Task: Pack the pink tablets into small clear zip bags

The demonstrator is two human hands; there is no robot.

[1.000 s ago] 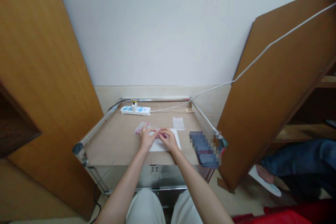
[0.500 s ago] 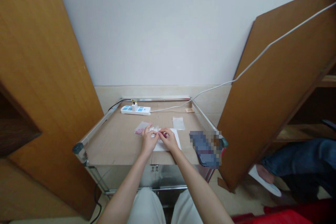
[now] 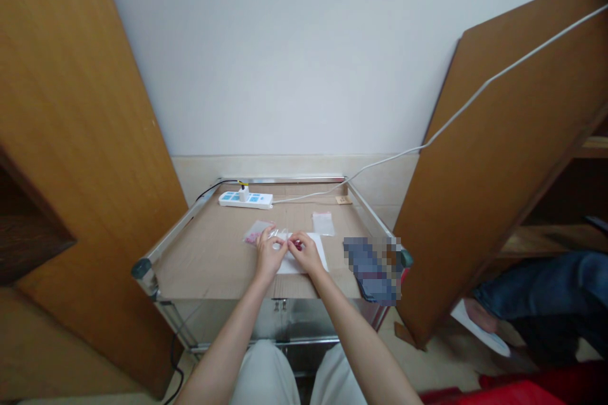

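Observation:
My left hand (image 3: 270, 255) and my right hand (image 3: 305, 252) meet fingertip to fingertip over a white sheet of paper (image 3: 315, 259). Both are closed in a pinch; what the fingertips hold is too small to make out. Small dark red pieces (image 3: 298, 244) show by my right fingers. A clear plastic bag (image 3: 280, 233) lies just beyond the fingers. Beside my left hand is another clear bag with pink bits in it (image 3: 253, 235). A flat clear bag (image 3: 323, 223) rests behind the paper, to the right.
A white power strip (image 3: 246, 200) with a plug sits at the back left of the cardboard-topped table (image 3: 199, 266); its white cable (image 3: 380, 162) runs up to the right. A dark blue, partly pixelated item (image 3: 368, 269) lies at right. A person's leg (image 3: 546, 285) shows at far right.
My hands stay almost in place, fingertips still together, with only a slight shift of the fingers. The bags and paper have not visibly moved.

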